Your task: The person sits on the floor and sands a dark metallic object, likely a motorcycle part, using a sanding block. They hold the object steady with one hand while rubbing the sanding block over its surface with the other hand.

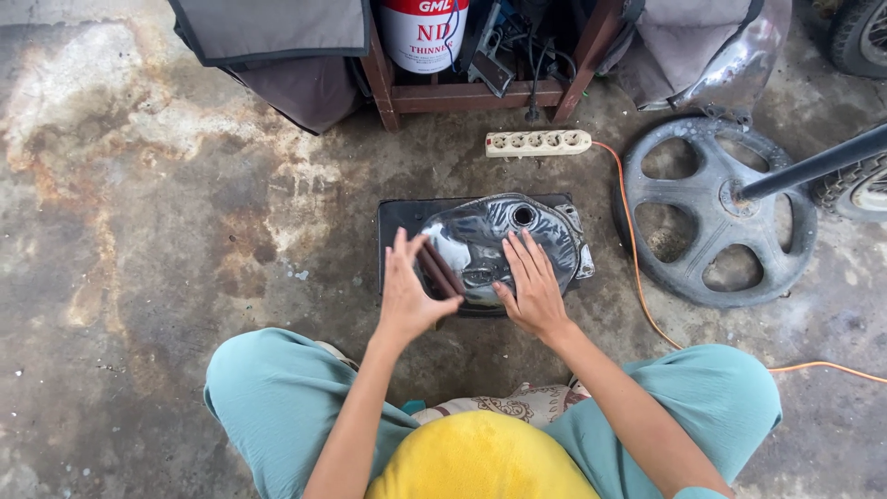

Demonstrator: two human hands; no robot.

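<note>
Held edge-on between thumb and fingertips of the left hand: a small dark folded sheet, perhaps abrasive paper, though too small to tell, its far edge laid against the left flank of the tank, the fingers splayed and upright so that only the sheet's edge meets the metal. Pressed flat on the tank's near right slope: the right hand, open and gripping nothing, fingers spread toward the filler hole, seemingly to steady a rounded shell that would otherwise rock. Glossy and wet-looking, the tank, lying filler-side up in the middle of the scene on a black mat, which shows as a dark border to the tank's left and behind, likely there to keep the metal off the rough concrete floor. Just behind the tank, a pale power strip, with an orange cord trailing past the tank's right side and off toward the near right. To the tank's right, well clear of it, a grey spoked wheel lying flat with a dark tube rising from its hub. Further behind the tank, a wooden frame bearing a red and white can, with grey fabric hanging at the left. Nearest the camera, in front of the tank, knees in teal trousers drawn up on either side, a squat that brings both hands straight over the work.
</note>
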